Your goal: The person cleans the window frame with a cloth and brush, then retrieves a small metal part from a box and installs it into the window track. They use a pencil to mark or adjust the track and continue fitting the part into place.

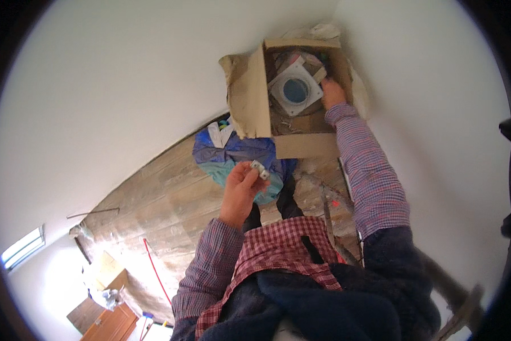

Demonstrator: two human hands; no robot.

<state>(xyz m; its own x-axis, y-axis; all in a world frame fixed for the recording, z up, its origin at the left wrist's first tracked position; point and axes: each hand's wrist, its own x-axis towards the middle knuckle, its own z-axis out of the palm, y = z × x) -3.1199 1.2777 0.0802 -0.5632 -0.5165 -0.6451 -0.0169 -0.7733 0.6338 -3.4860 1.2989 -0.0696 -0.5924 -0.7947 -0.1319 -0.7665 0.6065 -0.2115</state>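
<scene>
In front of my waist, my left hand (242, 188) is closed on a small whitish fitting (260, 169), pinched between thumb and fingers. What kind of fitting it is, I cannot make out. My right hand (332, 94) reaches into an open cardboard box (252, 85), at its right inner side. Its fingers are turned down and partly hidden, close to a small beige piece (320, 75). Beside it in the box lies a square white plate with a round collar (281, 89), tilted on top of other odds and ends that are hard to tell apart.
Below the box, a blue and teal plastic bag (213, 165) lies on the dusty wood-look floor (159, 196). White walls (124, 85) close in on both sides. A red cord (156, 267) crosses the floor at lower left, near a wooden cabinet (113, 324). Wooden poles (445, 278) stand at right.
</scene>
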